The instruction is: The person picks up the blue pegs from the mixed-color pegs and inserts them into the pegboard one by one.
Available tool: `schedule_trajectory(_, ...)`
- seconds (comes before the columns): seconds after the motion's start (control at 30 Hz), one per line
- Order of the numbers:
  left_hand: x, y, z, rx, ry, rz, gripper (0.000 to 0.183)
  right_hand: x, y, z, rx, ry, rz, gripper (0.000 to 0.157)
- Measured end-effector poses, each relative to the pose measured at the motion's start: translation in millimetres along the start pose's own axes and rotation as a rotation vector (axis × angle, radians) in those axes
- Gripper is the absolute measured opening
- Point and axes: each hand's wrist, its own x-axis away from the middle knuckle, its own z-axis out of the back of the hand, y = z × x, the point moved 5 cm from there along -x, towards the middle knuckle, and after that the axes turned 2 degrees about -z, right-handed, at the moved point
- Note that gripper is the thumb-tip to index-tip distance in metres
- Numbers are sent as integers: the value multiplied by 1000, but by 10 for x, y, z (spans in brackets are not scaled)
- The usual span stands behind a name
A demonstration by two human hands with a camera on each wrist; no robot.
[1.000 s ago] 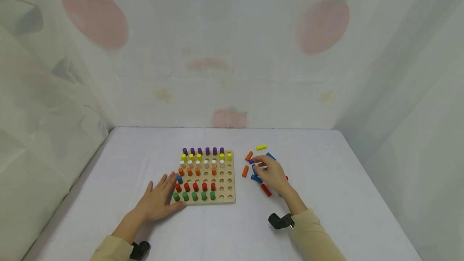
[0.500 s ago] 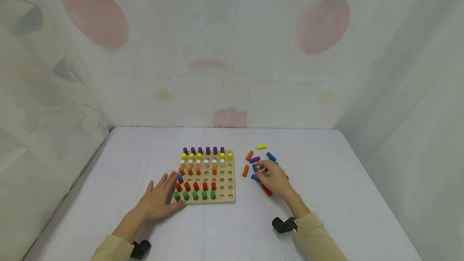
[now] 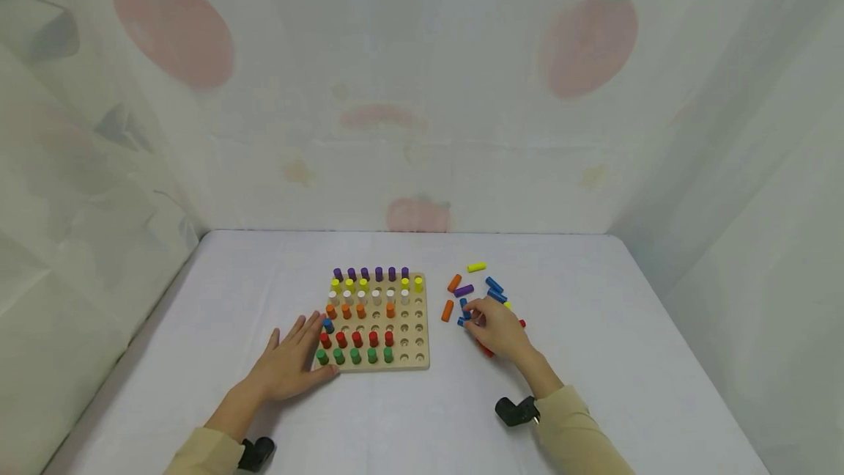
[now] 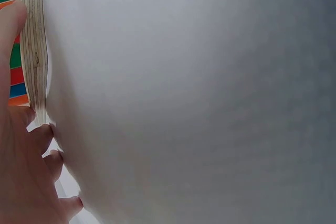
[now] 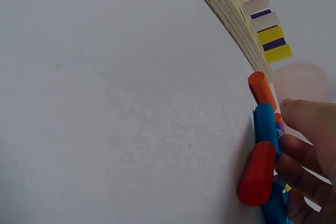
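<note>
My left hand point(image 3: 283, 369) lies spread on the white cloth at the left side of the wooden peg board point(image 3: 412, 366), its thumb at the board's front corner. In the left wrist view, that thumb point(image 4: 13, 19) overlaps the board's layered edge. Coloured pegs stand in rows on the board, with one blue peg point(image 3: 327, 325) in its own row. To the right, my right hand point(image 3: 497, 328) reaches low over loose pegs. Its bent fingers are apart, the thumb and index tip right beside a lying blue peg point(image 5: 266, 124). A red peg point(image 5: 256, 174) lies nearer the wrist camera.
Around the right hand lie two orange pegs point(image 3: 448, 311), a purple peg point(image 3: 464, 290), a yellow peg point(image 3: 476, 267) and several blue pegs point(image 3: 494, 285). Unfilled holes point(image 3: 419, 343) show along the board's right side. Pale patterned curtains point(image 3: 422, 94) surround the table.
My right hand has drawn back from the purple peg, toward the front and slightly right, over the lower blue peg. The purple peg now lies uncovered. My left hand stays where it was.
</note>
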Motion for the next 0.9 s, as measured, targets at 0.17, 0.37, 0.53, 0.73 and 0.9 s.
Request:
schedule_trajectory(0.17,-1,6,5,2,-2,0,101,-3,5,-35,44,-18,-3,22)
schedule_trajectory(0.37,3,6,6,-5,-10,0,101,-9,17,-76,99,-33,-16,20)
schedule_trajectory(0.53,0,5,10,-6,-8,-4,101,-13,-7,-96,151,-29,0,18)
schedule_trajectory(0.73,-2,1,2,0,-6,-1,101,-3,-32,-107,186,-16,16,18)
schedule_trajectory(0.9,1,7,1,-3,0,-2,101,11,-46,-104,186,-11,21,18)
